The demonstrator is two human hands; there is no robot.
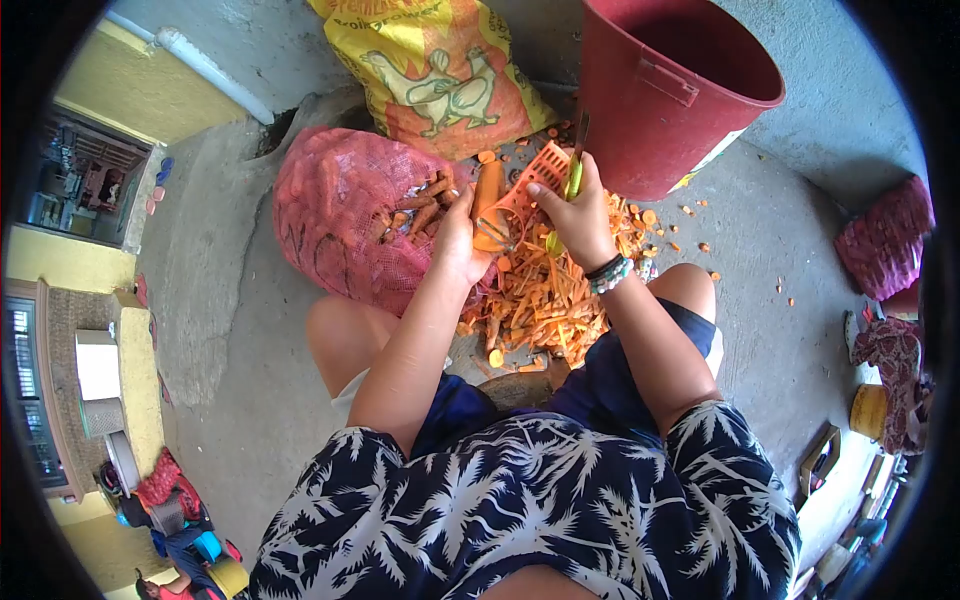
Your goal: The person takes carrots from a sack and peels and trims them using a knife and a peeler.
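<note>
My left hand (457, 240) is closed around a peeled-looking carrot (489, 187), held upright above the pile. In my right hand (582, 215) are an orange peeler (546, 172) with a slotted body and a knife with a yellow-green handle (574, 178), its blade pointing away from me. The peeler's head touches or lies very near the carrot's lower end. Below both hands spreads a heap of orange carrot peelings (550, 305). Beside my left hand, unpeeled carrots (424, 208) show through the opening of a red mesh sack (335, 220).
A tall dark-red bin (640, 110) stands ahead on the right. A yellow printed sack (440, 80) leans at the wall. Carrot tops and scraps (703, 247) dot the concrete floor (765, 230). At far left, a person (165, 585) is partly visible; a purple sack (887, 240) is at right.
</note>
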